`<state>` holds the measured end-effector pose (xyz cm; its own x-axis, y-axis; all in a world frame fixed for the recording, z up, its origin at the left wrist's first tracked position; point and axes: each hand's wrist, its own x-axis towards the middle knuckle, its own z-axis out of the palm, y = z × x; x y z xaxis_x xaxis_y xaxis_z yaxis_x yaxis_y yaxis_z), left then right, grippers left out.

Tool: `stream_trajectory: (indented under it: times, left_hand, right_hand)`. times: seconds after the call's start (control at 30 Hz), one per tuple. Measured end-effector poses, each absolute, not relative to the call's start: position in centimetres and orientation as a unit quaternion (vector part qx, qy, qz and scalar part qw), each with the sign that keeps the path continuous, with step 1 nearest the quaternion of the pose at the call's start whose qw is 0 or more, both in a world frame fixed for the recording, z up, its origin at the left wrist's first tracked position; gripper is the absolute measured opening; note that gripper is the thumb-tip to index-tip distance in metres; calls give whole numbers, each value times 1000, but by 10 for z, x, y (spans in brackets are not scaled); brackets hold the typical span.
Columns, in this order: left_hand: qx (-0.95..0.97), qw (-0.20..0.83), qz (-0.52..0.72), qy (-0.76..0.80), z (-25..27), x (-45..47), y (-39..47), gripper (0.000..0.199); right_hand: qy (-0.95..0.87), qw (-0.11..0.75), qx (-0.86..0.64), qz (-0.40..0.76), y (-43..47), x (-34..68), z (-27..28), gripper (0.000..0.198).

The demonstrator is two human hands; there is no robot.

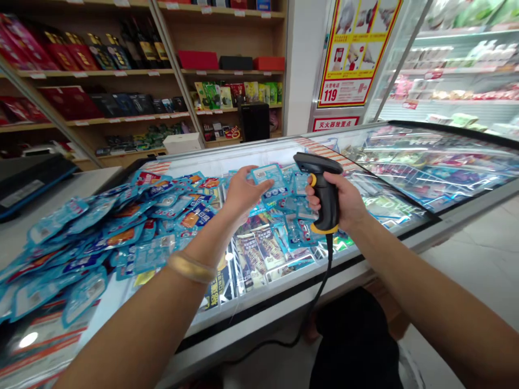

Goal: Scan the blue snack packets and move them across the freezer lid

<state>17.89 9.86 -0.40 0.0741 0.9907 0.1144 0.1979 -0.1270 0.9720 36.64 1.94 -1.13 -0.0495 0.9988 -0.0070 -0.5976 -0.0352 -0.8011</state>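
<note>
My left hand grips a blue snack packet by its near edge, its printed white label facing up. My right hand is wrapped round the handle of a black and yellow barcode scanner, whose head points left over the packet. A black cable hangs from the scanner's base. To the left, a large heap of blue snack packets spreads over the glass top of the freezer. More blue packets lie beneath and beside both hands.
Wrapped ice creams show through the glass of the chest freezer. A dark device stands on the counter at left. Behind are shelves of boxes and bottles, a black screen and a glass-fronted cooler.
</note>
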Motion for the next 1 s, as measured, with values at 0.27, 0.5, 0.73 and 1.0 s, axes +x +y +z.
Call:
stream_trajectory:
  times: [0.27,0.5,0.73,1.0]
  left_hand:
    - [833,208,266,439,-23,266,104,74]
    - [871,135,209,423,-33,259,97,69]
    - [866,129,251,413,-12,181,96,62]
    - [809,174,243,507,-9,33,88,58]
  right_hand:
    - [-250,658,-371,605,23,427,-30,20]
    - [-231,653,-358,626,27,429,-39,19]
    - [-289,651,-369,597,18,417,-19,17]
    - [-359,548,-343,673,23,320,-12,20]
